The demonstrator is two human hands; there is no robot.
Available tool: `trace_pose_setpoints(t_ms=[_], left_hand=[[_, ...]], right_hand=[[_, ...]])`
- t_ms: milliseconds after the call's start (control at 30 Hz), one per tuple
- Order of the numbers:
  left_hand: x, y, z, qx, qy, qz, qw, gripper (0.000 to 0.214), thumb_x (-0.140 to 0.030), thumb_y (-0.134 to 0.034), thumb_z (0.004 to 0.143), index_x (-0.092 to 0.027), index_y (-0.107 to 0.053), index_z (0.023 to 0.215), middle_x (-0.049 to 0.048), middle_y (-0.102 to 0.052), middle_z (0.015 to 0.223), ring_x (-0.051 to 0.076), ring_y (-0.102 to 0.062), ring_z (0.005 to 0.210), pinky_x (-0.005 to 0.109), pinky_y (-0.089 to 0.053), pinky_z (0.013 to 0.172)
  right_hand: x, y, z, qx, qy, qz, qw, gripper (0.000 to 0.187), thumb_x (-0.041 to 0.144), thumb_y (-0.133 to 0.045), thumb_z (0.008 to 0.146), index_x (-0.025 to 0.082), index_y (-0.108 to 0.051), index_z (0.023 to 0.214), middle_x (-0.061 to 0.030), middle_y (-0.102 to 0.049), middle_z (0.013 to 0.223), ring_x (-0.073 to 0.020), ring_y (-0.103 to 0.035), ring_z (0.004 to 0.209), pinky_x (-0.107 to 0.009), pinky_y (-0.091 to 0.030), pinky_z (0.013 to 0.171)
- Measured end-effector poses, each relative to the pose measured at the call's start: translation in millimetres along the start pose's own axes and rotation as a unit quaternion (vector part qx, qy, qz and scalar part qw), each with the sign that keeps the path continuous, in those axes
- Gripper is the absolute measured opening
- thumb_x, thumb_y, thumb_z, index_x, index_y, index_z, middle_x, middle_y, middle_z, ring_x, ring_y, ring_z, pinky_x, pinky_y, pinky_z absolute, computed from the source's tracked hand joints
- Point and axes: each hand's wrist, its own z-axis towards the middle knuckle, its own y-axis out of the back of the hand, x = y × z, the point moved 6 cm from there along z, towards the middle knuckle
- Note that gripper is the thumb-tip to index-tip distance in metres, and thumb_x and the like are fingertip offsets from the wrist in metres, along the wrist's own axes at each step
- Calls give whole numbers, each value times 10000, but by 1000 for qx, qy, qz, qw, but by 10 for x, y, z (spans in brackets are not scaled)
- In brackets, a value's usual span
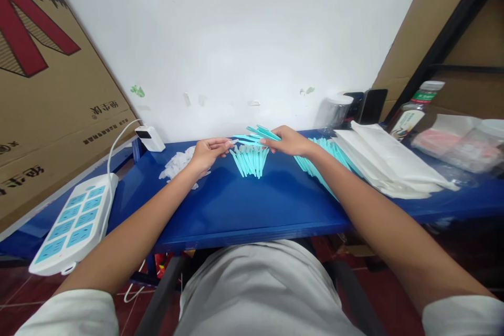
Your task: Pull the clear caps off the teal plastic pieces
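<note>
My right hand is closed on several thin turquoise plastic sticks that fan out to the left above the blue table. My left hand pinches a small clear piece at its fingertips, close to the tips of those sticks. Below both hands a row of turquoise sticks lies fanned on the table. Under my right forearm lies a larger heap of the same sticks. A pile of small clear caps rests beside my left wrist.
A stack of white bags lies at the right, with a bottle, a clear jar and plastic containers behind. A white power strip and a charger sit at the left. Cardboard boxes flank the white wall.
</note>
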Motion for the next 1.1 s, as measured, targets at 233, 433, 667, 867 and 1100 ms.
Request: trace_pose_setpoints(t_ms=[233,433,667,867,1100], left_hand=[[36,-8,20,5,-4,28,1000,567,-609,-904,665,-134,-823,964,130,-795,888,179,-669,742,298,-536,665],[22,-27,13,2,6,34,999,564,-620,-900,658,-131,-819,927,130,-786,857,181,-667,725,301,-528,649],[37,-10,10,-9,11,40,999,545,-639,-888,661,-134,-800,845,112,-764,797,168,-651,696,285,-507,624],[20,-97,-33,5,14,37,999,537,-637,-886,664,-139,-792,842,94,-750,773,154,-633,670,276,-494,613],[-6,-156,-104,-9,10,18,1000,501,-627,-878,688,-147,-769,780,85,-748,773,132,-604,640,266,-483,613]], right_hand=[[-1,-4,7,-2,13,0,1000,600,694,-611,883,151,-657,631,-26,-619,610,-123,-475,555,-287,-344,588],[8,-5,9,-3,24,-2,1000,580,675,-622,883,155,-664,631,-29,-641,612,-124,-491,559,-287,-345,584],[-11,-34,17,4,27,7,1000,554,667,-666,861,156,-691,649,-44,-678,630,-141,-534,577,-290,-362,586],[63,-68,17,-12,42,8,999,552,660,-674,861,156,-676,637,-40,-675,618,-143,-543,575,-288,-375,594],[176,-199,10,-50,68,29,996,527,611,-643,903,154,-637,642,-27,-654,610,-151,-564,577,-279,-407,623]])
